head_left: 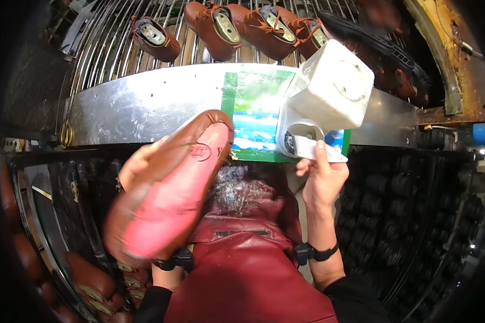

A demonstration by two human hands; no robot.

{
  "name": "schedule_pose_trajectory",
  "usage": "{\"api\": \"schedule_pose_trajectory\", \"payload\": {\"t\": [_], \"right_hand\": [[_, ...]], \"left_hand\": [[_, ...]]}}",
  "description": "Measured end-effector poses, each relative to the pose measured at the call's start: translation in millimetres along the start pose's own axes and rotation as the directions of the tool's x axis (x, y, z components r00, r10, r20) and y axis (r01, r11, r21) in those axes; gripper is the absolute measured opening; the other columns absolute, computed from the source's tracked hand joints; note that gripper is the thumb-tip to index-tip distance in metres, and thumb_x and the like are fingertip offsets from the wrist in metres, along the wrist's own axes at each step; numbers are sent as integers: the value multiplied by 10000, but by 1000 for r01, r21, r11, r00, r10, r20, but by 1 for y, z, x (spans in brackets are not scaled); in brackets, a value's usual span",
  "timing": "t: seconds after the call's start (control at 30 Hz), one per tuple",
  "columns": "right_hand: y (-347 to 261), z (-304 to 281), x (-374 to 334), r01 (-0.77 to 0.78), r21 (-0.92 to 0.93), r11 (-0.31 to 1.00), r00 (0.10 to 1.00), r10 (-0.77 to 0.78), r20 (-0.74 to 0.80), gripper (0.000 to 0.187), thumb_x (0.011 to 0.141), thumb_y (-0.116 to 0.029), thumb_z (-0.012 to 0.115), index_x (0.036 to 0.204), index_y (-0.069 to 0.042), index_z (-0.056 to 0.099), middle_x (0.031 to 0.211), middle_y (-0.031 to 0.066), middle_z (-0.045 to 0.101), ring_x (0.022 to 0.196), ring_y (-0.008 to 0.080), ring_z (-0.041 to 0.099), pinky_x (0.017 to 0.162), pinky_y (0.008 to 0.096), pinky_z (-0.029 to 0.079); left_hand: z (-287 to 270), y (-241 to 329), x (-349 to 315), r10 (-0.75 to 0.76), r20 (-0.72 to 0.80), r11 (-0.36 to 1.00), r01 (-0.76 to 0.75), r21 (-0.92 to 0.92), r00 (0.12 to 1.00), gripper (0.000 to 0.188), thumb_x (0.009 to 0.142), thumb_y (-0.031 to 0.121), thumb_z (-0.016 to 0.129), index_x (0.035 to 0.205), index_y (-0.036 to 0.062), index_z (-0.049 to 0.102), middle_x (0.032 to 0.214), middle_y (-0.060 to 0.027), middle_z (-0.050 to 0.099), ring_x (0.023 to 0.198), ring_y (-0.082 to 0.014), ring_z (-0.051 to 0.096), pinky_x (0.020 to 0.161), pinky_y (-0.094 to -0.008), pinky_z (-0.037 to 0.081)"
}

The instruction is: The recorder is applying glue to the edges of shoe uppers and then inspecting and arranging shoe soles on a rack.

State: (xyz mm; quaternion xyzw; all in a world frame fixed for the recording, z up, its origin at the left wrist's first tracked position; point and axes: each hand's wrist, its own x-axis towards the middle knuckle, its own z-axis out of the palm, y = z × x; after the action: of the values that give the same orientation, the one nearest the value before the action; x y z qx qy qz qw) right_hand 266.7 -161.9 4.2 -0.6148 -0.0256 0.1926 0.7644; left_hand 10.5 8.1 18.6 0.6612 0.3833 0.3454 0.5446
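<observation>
Rods (105, 51): metal, ranged behind the desk (145, 99), carrying brown laced shoes (215, 29) and, toward the right, a black sole (372, 43).
White container (334, 81): placed over a green-edged sheet (253, 116) on the desk, covering part of it.
Lower left: more brown shoes (91, 282) beside the maroon apron (248, 264).
Held shoe (167, 199): raised before the desk, pink underside facing up, screening most of the left hand.
Left hand (137, 167): fingers grasping the shoe's far-left side.
Right hand (326, 185): fingers pinching a white handle (328, 153) at the container's round mouth; forearm upright, wrist strapped in black.
</observation>
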Motion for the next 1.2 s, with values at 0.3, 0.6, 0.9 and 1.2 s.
{"api": "schedule_pose_trajectory", "payload": {"t": [0.3, 0.6, 0.9, 1.2], "right_hand": [[14, 50, -28, -307, 23, 952, 864, 269, 425, 195, 1054, -177, 662, 1071, 16, 641, 789, 168, 707, 518, 213, 641, 435, 302, 495], [38, 115, 9, -49, -122, 991, 897, 98, 431, 178, 1007, -128, 738, 1010, 44, 693, 759, 85, 713, 546, 116, 649, 473, 249, 495], [26, 91, 1, -152, -124, 981, 846, 194, 497, 179, 1003, -130, 742, 1007, 46, 705, 754, 76, 710, 552, 128, 646, 478, 254, 483], [-28, 36, -72, 412, -126, 902, 513, -116, 850, 187, 876, 10, 811, 1023, 85, 724, 867, 175, 754, 696, 226, 745, 616, 297, 595]], "left_hand": [[3, -78, 14, 688, 272, 474, -701, 533, 672, 338, 914, 44, 706, 1221, 70, 567, 1346, -236, 667, 1232, -425, 650, 1015, -523, 551], [-3, -74, 9, 670, 275, 476, -683, 554, 690, 334, 919, 46, 704, 1226, 68, 575, 1325, -230, 678, 1222, -410, 650, 1007, -511, 552], [1, -75, 14, 718, 223, 480, -701, 528, 659, 313, 897, 63, 720, 1196, 61, 626, 1312, -218, 693, 1219, -405, 659, 1001, -495, 558], [4, -71, 15, 726, 202, 478, -693, 540, 658, 339, 873, 57, 724, 1200, 43, 640, 1318, -206, 693, 1224, -399, 659, 1001, -490, 557]]}}
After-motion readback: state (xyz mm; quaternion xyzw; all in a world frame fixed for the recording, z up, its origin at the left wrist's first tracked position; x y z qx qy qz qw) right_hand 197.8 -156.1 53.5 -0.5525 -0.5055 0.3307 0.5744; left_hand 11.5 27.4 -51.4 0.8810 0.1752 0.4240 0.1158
